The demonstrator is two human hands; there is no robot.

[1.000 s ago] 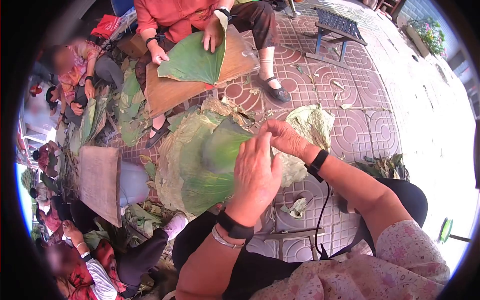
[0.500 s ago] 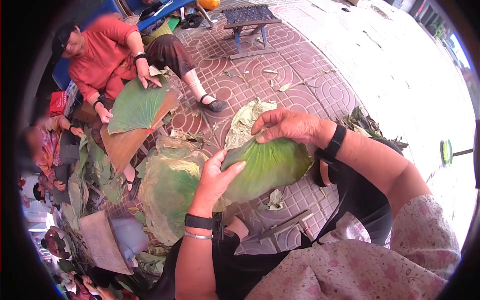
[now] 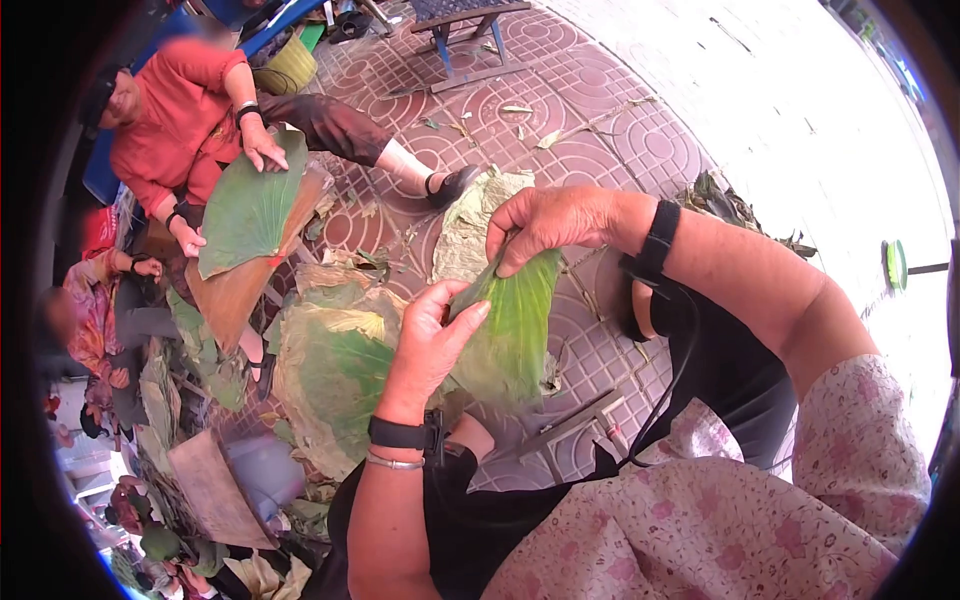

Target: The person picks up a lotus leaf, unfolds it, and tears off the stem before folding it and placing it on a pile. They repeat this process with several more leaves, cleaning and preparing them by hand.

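Note:
A large green lotus leaf, folded over with its veins showing, hangs between my two hands above the tiled ground. My left hand pinches its left edge between thumb and fingers. At the top of the leaf, my right hand is closed on the folded edge. To the left below my hands lies a stack of flattened green and yellowed leaves. Behind the held leaf, a pale dried leaf lies on the ground.
Across from me sits a person in a red shirt, holding another leaf over a brown board. A stool stands at the back. Dried leaf scraps lie at right. A wooden board leans at lower left.
The leaf has gone from spread wide to a narrower, hanging fold. My right hand has moved left, closer to my left hand. The view has shifted slightly.

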